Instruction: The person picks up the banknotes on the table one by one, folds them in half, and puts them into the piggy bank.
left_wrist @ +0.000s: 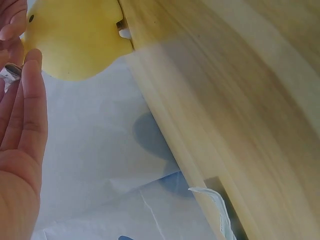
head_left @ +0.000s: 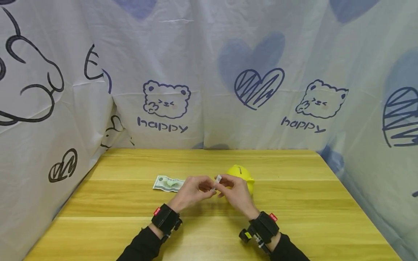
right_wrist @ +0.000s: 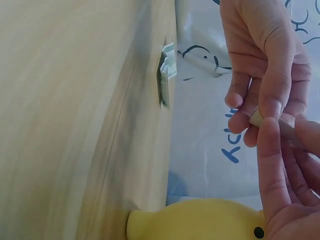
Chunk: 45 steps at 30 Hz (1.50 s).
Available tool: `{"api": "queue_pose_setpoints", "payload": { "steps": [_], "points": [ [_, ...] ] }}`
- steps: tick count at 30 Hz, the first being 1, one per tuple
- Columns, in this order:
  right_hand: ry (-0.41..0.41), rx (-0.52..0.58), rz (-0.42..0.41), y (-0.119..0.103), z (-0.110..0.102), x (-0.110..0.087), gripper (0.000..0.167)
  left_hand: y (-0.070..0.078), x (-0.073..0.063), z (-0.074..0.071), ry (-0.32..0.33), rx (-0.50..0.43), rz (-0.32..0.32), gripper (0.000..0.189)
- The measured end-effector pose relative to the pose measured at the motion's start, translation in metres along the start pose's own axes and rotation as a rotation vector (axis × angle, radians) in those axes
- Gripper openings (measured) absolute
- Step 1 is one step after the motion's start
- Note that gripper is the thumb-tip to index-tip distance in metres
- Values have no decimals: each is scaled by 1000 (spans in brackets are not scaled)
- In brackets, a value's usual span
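Between both hands, in front of the body, is a small folded banknote [head_left: 218, 178], a narrow pale strip. My left hand [head_left: 193, 189] pinches one end with thumb and fingertips. The fingertips of my right hand [head_left: 237, 193] pinch the other end, so the fingers cover most of it. Just behind the right hand sits a yellow piggy bank [head_left: 233, 169] with a dark slot on top; that hand partly hides it. The left wrist view shows the rounded yellow body [left_wrist: 75, 40] beyond the fingers.
A creased green-and-white banknote [head_left: 161, 183] lies on the wooden table [head_left: 287, 206], left of the left hand, which overlaps its right end. A white cloth [head_left: 209, 54] printed with hearts and bears hangs behind the table and along both sides.
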State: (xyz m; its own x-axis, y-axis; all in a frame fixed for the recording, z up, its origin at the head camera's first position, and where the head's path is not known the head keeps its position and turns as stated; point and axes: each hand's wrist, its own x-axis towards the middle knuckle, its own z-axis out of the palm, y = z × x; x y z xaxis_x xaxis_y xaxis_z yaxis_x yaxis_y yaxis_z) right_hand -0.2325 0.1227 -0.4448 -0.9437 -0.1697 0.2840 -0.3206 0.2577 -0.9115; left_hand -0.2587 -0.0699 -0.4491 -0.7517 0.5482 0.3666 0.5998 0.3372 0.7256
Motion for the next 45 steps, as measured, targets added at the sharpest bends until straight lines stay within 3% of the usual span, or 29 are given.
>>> {"api": "queue_pose_setpoints", "payload": {
  "steps": [13,24,32,39,45],
  "points": [
    [-23,-6,-19,-2,-1,0,15,1,1,-3,-9,-10,9,9],
    [-111,-19,4,-2,-1,-1,16,1,-1,-2,-2,28,21,12],
    [-98,-27,-3,-1,-1,-2,14,1,-1,1,3,-12,34,13],
    [-77,-76,-12,0,0,-2,12,0,-1,1,17,34,12,10],
    [-73,-99,-23,-2,-4,-4,8,1,0,1,7,42,30,10]
  ]
}}
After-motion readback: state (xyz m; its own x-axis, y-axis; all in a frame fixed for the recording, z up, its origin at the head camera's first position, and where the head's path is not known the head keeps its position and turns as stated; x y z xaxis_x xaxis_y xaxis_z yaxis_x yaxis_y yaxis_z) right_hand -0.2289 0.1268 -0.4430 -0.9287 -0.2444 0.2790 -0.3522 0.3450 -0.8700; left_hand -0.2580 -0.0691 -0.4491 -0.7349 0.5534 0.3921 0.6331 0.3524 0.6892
